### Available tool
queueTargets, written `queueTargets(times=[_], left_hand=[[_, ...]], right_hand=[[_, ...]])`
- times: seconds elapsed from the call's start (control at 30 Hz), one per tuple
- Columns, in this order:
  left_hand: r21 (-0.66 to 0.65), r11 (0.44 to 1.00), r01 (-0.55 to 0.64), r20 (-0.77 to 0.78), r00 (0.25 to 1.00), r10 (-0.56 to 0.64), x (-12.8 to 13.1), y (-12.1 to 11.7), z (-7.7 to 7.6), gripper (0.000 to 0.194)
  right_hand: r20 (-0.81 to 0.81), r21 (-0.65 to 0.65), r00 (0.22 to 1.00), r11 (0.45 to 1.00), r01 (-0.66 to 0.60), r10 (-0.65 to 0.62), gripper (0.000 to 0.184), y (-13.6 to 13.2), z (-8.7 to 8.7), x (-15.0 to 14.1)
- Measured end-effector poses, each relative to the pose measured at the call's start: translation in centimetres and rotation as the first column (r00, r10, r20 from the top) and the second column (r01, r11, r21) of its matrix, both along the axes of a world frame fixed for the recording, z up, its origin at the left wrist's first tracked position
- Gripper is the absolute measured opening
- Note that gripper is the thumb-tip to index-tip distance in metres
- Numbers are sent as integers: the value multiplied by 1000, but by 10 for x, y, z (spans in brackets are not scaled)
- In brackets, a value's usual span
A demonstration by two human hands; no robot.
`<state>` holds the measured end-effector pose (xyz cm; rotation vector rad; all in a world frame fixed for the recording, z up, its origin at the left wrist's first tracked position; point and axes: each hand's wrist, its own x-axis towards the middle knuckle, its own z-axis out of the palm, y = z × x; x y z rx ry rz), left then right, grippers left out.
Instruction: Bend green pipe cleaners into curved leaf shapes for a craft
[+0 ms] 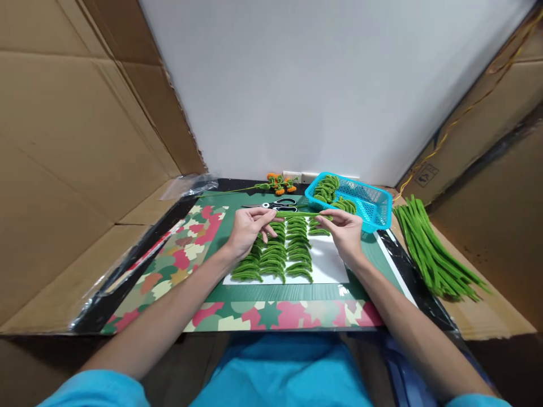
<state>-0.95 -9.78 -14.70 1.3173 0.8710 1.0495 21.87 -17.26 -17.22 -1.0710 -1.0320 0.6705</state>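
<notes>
A green pipe cleaner (297,214) is stretched level between my two hands, above a white sheet (328,260). My left hand (252,226) pinches its left end between thumb and fingers. At the other end, my right hand (343,229) has thumb and fingers closed on it. Below them, curved green pipe-cleaner leaves (272,255) lie in columns on the sheet. Black-handled scissors (280,204) lie just behind my hands. My palms hide part of the leaf columns.
A blue plastic basket (384,210) with more green leaves stands at the back right. Long green pipe cleaners (432,254) lie in a bundle on cardboard to the right. Orange pipe-cleaner flowers (280,183) rest at the back. Cardboard walls (76,102) flank the table.
</notes>
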Motion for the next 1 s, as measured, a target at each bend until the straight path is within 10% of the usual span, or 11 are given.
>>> queueTargets(times=[0.53, 1.0], left_hand=[[-59, 997, 57, -10, 998, -58, -20, 14, -7, 29], [14, 997, 82, 15, 996, -82, -19, 5, 8, 23]], right_hand=[[89, 48, 960, 962, -270, 265, 32, -11, -2, 8], [174, 199, 981, 972, -122, 88, 20, -11, -3, 10]])
